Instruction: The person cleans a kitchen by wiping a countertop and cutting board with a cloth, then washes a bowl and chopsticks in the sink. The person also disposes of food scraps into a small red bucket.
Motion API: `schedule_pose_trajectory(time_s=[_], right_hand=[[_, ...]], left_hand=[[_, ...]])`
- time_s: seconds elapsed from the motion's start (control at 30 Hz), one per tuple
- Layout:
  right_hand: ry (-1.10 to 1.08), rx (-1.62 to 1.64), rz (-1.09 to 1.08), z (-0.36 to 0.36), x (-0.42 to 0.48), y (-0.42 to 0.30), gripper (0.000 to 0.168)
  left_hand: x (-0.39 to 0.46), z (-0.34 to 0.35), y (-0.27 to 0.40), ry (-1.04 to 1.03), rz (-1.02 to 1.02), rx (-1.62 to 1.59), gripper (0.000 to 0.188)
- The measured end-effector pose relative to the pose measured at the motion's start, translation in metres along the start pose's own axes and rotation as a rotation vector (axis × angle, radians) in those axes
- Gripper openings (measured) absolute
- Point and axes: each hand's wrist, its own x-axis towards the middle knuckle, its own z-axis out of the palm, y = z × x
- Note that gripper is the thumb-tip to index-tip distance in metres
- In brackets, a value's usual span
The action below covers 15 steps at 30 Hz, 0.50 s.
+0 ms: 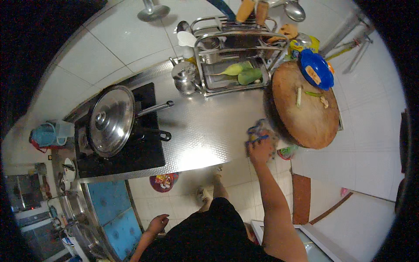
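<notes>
My right hand is on a crumpled, blue-patterned cloth at the front right of the textured metal countertop. Both hand and cloth are blurred. Just right of them lies a thick round wooden cutting board, bearing a pale stalk piece, a green vegetable piece and a knob of what looks like ginger. My left hand hangs low beside my body, below the counter's front edge, with its fingers apart and nothing seen in it.
A lidded pan sits on the black cooktop, handles pointing right. Behind the counter stands a metal rack with green radish pieces, beside a small steel pot. A blue plastic basket overlaps the board's back edge.
</notes>
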Motion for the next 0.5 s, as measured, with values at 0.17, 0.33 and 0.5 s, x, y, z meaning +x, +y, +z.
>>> schedule_pose_trajectory(time_s=[0.17, 0.33, 0.5], right_hand=[[0.181, 0.252, -0.655, -0.03, 0.012, -0.084, 0.039], [-0.05, 0.257, -1.039, -0.013, 0.029, -0.197, 0.044], [-0.045, 0.319, -0.949, 0.001, 0.079, -0.294, 0.044]], left_hand=[[0.009, 0.013, -0.003, 0.047, 0.088, 0.01, 0.031], [0.012, 0.019, 0.01, 0.097, -0.008, -0.164, 0.03], [-0.004, 0.033, -0.007, 0.136, -0.059, -0.25, 0.031]])
